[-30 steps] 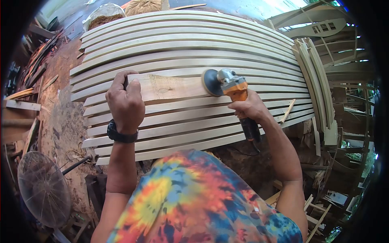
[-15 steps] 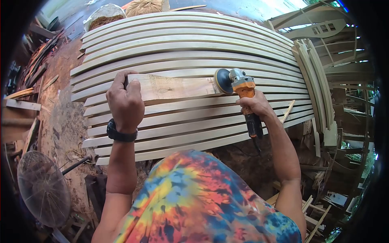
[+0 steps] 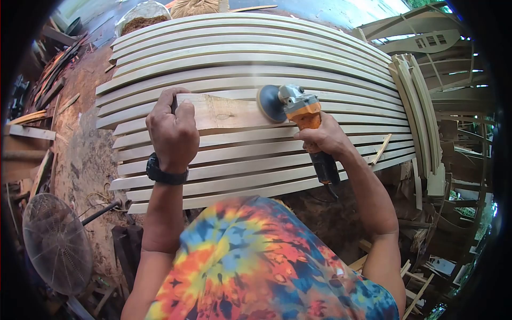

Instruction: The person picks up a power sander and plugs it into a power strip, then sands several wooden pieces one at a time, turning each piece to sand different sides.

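Note:
A short, wide wooden board (image 3: 226,111) with a knot in its face lies across a row of long pale slats (image 3: 234,165). My left hand (image 3: 173,128), a black watch at its wrist, is closed around the board's left end. In my right hand (image 3: 325,136) is an orange and black angle grinder (image 3: 309,117), gripped by its body. The grinder's round sanding disc (image 3: 271,103) stands tilted against the right part of the board and hides that end. Its cord hangs down toward the edge of the slats.
A fan (image 3: 57,244) stands at the lower left. More curved boards (image 3: 418,114) are stacked at the right end of the slats. Beyond the far edge sits a white sack of brown shavings (image 3: 143,21). A thin wood offcut (image 3: 381,149) rests on the slats near my right forearm.
The grinder has moved left along the board, its disc now covering more of the right part. My left hand still holds the board's left end and appears slightly further right.

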Demonstrator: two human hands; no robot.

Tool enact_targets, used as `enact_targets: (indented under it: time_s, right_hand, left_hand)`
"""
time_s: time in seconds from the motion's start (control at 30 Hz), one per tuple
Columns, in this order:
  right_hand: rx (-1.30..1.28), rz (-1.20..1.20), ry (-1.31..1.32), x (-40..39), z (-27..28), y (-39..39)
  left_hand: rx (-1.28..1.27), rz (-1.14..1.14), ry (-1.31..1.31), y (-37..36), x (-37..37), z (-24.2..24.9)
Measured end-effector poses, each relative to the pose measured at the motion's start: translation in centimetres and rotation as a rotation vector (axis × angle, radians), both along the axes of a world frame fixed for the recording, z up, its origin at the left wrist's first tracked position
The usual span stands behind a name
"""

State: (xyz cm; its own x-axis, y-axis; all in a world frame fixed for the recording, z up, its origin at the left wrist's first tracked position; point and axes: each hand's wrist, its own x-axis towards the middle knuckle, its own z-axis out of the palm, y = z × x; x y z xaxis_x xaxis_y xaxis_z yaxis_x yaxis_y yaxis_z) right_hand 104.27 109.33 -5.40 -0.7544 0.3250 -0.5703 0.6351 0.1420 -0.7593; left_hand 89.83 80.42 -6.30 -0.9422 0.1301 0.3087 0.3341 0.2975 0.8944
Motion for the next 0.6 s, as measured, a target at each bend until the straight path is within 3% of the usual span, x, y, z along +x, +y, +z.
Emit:
enact_targets:
  time_s: [0.17,0.6]
  right_hand:
    - [-0.130,0.102,0.010,0.3,0.6,-1.1]
    - [0.090,-0.034,-0.030,2.9,-2.4,4.1]
  left_hand:
    - [-0.015,0.002,-0.014,0.1,-0.2,-0.2]
    - [0.036,-0.015,0.010,-0.5,-1.3,-1.3]
